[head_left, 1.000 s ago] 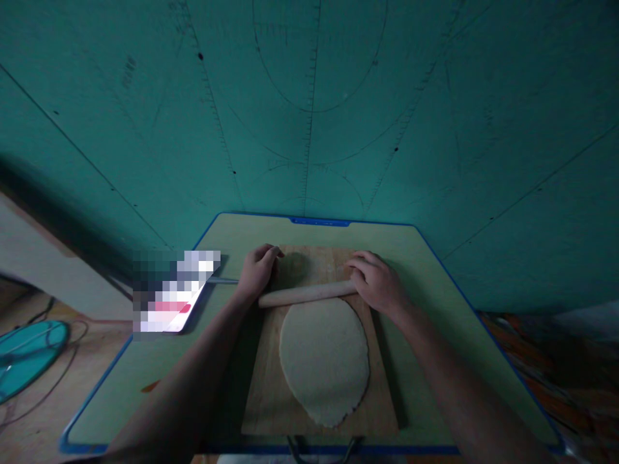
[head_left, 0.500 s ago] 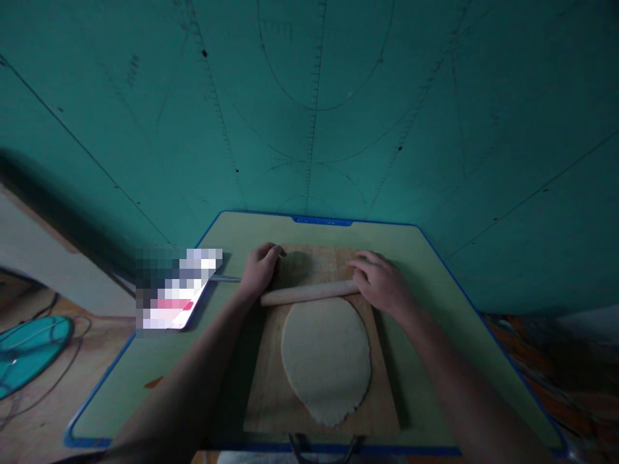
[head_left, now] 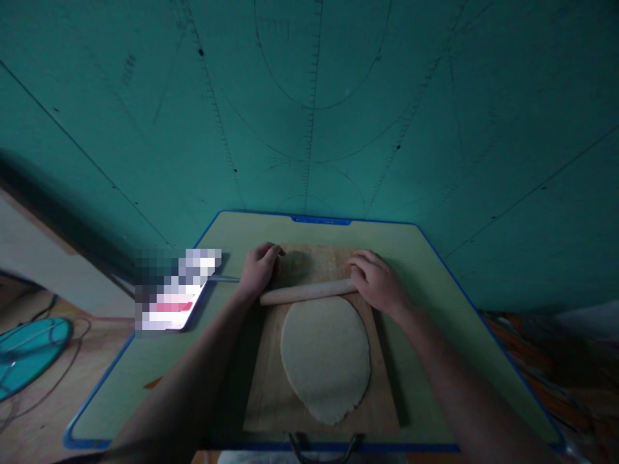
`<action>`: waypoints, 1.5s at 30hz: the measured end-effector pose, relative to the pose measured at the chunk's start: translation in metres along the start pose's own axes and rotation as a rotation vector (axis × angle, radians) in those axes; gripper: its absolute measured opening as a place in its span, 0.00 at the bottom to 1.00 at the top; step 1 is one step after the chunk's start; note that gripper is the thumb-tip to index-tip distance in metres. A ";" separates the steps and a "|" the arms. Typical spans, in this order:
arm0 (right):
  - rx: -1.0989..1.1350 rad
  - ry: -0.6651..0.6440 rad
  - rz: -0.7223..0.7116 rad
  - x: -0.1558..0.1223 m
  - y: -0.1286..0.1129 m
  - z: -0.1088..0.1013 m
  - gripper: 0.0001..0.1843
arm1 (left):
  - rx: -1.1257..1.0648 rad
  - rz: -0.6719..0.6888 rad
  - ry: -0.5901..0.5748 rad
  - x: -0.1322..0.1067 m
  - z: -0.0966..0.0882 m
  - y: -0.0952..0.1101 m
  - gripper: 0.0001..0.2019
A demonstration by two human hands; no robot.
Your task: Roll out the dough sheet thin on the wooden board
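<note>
A flattened round of dough (head_left: 326, 354) lies on a wooden cutting board (head_left: 264, 393), its near edge ragged. Across the dough's far edge rests a wooden rolling pin (head_left: 307, 293), slightly slanted. My left hand (head_left: 258, 267) is closed at the board's far left side, with curled fingers at its edge; the pin's left end lies free just below it. On the other side, my right hand (head_left: 377, 280) is closed round the board's far right edge, and it covers the pin's right end. The undersides of both hands are hidden.
The board lies on a pale green table (head_left: 425, 386) with a blue rim, against a green wall (head_left: 309, 129) with drawn lines. A lit phone or tablet (head_left: 178, 293), partly pixelated, stands at the left. An orange scrap (head_left: 153, 383) lies near my left forearm.
The whole view shifts very slightly. Hands, rolling pin, dough and board keep the same places relative to each other.
</note>
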State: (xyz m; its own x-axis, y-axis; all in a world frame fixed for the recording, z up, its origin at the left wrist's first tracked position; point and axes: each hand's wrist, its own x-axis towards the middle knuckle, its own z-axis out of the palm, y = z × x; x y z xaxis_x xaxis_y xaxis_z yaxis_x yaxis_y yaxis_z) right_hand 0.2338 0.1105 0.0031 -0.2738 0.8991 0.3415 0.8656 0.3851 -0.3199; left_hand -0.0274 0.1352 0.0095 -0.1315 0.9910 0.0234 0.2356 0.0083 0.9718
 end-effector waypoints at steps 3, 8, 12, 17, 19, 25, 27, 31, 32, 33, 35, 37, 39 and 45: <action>-0.002 -0.009 0.010 0.000 0.001 0.002 0.20 | 0.000 -0.007 -0.001 -0.001 0.000 0.003 0.11; -0.017 -0.056 0.027 -0.001 -0.001 0.002 0.21 | -0.002 -0.014 0.004 -0.002 0.001 0.005 0.10; 0.007 -0.035 0.005 0.000 -0.002 -0.001 0.19 | -0.009 -0.014 -0.002 -0.001 0.001 0.003 0.11; -0.001 0.002 -0.067 0.002 -0.008 -0.009 0.15 | -0.004 -0.023 0.001 -0.001 0.000 0.003 0.12; 0.010 0.011 -0.094 0.000 -0.016 -0.011 0.14 | 0.005 -0.019 -0.004 -0.001 0.000 0.004 0.12; 0.098 -0.139 -0.272 -0.014 -0.058 -0.012 0.12 | -0.026 -0.005 -0.019 0.000 0.001 -0.001 0.12; 0.064 -0.164 -0.308 -0.017 -0.070 -0.013 0.13 | -0.043 0.000 -0.020 0.000 0.001 -0.003 0.13; -0.065 -0.186 -0.313 -0.019 -0.083 -0.017 0.15 | -0.068 0.008 -0.018 0.001 0.001 -0.005 0.13; -0.084 -0.194 -0.309 -0.019 -0.085 -0.017 0.13 | -0.073 0.010 -0.014 0.002 0.001 -0.006 0.13; -0.091 -0.204 -0.301 -0.018 -0.086 -0.017 0.12 | -0.077 0.012 -0.011 0.003 0.001 -0.006 0.14; -0.079 -0.231 -0.277 -0.017 -0.088 -0.017 0.10 | -0.085 0.012 -0.011 0.004 0.001 -0.007 0.14; -0.072 -0.264 -0.252 -0.016 -0.089 -0.017 0.11 | -0.092 0.012 -0.015 0.005 0.001 -0.008 0.14; -0.082 -0.296 -0.246 -0.019 -0.090 -0.019 0.10 | -0.095 0.014 -0.017 0.005 0.001 -0.009 0.14; -0.089 -0.281 -0.225 -0.055 -0.100 -0.032 0.06 | -0.079 0.040 -0.015 0.003 0.003 -0.008 0.13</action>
State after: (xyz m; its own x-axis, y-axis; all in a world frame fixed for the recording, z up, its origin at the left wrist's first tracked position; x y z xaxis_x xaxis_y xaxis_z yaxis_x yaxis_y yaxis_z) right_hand 0.1758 0.0157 0.0440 -0.5548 0.8211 0.1345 0.8006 0.5708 -0.1823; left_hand -0.0273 0.1388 0.0013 -0.1088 0.9923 0.0600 0.1635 -0.0417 0.9857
